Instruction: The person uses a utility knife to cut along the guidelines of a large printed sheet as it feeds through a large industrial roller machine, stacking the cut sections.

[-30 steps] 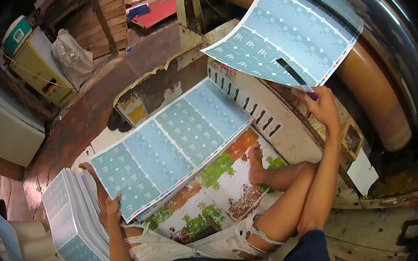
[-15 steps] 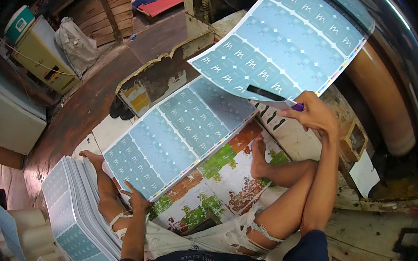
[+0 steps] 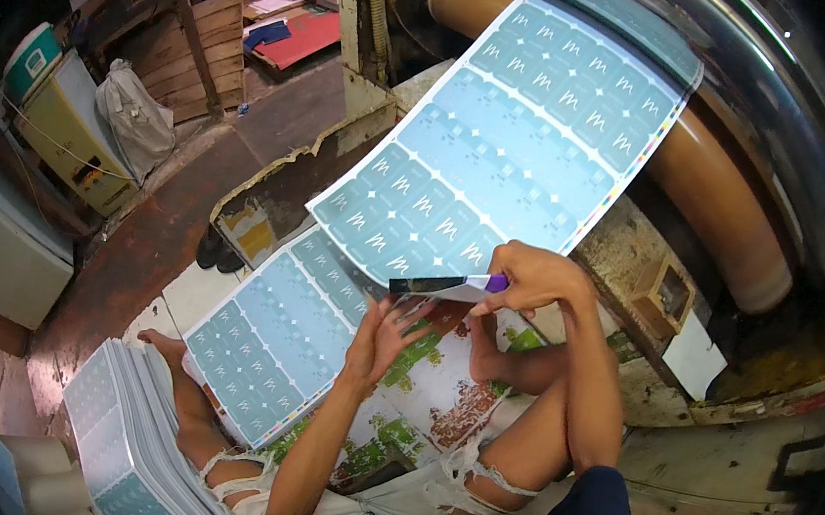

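A long pale-blue printed sheet (image 3: 502,157) hangs from the roller machine down toward me. Near its lower right corner, my right hand (image 3: 540,275) is closed around a slim tool (image 3: 497,284) with a purple end and a long dark blade-like part. This tool lies along the sheet's near edge; its exact kind is not clear. My left hand (image 3: 379,344) is raised just below that edge, fingers spread and holding nothing I can see. A second printed sheet (image 3: 272,319) lies on the low colour-stained board between my legs, partly hidden by the hanging one.
A tall stack of printed sheets (image 3: 108,427) stands at my left. Brown rollers (image 3: 735,209) and a shiny cylinder fill the upper right. A small wooden box (image 3: 664,294) sits on the machine ledge. A grey sack (image 3: 135,117) and yellow cabinet (image 3: 81,141) stand far left.
My right hand has moved down and left with the tool, and the hanging sheet now reaches lower. My left hand has left the lower sheet and risen toward the hanging sheet's edge.
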The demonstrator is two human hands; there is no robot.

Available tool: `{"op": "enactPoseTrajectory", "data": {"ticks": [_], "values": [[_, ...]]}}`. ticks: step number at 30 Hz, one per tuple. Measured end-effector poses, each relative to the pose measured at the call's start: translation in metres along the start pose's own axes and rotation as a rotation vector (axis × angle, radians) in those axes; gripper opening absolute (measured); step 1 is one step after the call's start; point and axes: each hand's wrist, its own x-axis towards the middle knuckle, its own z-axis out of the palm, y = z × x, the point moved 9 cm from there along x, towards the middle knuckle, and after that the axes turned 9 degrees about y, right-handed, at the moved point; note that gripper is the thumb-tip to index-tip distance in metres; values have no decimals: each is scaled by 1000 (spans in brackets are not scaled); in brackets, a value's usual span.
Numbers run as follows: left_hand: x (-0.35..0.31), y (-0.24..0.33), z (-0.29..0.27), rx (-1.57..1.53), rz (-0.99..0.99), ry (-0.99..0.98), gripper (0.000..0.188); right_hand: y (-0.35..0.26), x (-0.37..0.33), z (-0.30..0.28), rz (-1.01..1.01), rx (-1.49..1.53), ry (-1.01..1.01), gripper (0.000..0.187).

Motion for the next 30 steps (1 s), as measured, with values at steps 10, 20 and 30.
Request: {"op": "enactPoseTrajectory", "data": {"ticks": [10,20,30], "values": [[6,25,-5,414,123,548,55,21,16,-44,-105,276,55,30],[-58,59,-65,555,290,545,55,24,-115,-160,-61,416,1059,27],[-84,73,-91,623,333,593,52,21,-156,-215,-108,13,1268,30]]}}
